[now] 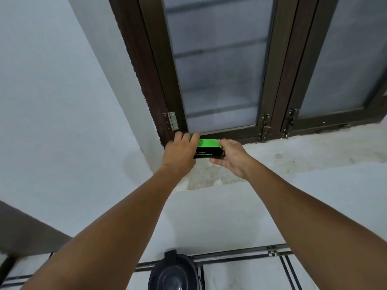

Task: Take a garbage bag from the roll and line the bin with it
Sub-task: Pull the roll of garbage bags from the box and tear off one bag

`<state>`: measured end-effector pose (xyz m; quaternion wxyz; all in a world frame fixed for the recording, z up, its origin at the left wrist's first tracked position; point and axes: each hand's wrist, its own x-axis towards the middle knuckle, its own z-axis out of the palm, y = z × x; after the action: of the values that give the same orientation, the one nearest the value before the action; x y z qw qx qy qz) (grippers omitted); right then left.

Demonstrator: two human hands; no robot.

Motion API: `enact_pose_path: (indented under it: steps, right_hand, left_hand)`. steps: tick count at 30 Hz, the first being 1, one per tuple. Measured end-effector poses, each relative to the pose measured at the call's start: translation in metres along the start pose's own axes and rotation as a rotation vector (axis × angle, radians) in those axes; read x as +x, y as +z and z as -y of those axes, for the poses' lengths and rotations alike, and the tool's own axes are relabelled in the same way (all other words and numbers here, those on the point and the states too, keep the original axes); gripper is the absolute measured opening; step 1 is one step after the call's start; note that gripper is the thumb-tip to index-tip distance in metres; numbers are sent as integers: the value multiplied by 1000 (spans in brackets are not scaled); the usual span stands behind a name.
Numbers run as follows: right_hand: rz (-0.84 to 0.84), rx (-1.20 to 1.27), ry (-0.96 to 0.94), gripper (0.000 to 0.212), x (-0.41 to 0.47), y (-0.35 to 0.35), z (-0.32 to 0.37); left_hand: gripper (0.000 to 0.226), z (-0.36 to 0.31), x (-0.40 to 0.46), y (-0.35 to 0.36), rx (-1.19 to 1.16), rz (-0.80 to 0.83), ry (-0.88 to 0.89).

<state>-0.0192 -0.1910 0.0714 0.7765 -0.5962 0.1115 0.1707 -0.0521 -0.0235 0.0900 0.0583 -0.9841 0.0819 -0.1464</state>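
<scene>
A green and black garbage bag pack (207, 147) rests on the window sill (293, 151), close to the dark window frame. My left hand (180, 151) covers its left end, fingers curled over the top. My right hand (231, 157) grips its right end from the side. Whether the pack is a box or a wrapped roll I cannot tell. Down on the floor below my arms stands a black bin (173, 273), seen from above, with nothing visible lining it.
A dark brown window (219, 65) with frosted panes and metal latches rises behind the sill. White walls close in on the left. The floor has white tiles with black stripes (289, 266). A dark surface edge (25, 229) shows at lower left.
</scene>
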Motion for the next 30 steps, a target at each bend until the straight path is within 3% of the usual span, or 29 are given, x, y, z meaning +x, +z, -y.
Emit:
enact_pose_path:
  steps: [14,18,30]
  right_hand:
    - [108,256,47,39,-15,-12,11]
    - [110,306,70,34,-13,-20,16]
    - [109,514,200,44,-1,-11,9]
  left_hand:
    - [53,2,16,-21,1,51,-7]
    - [59,0,20,-24,16,39,-12]
    - [47,-2,59,-65,410,-171,410]
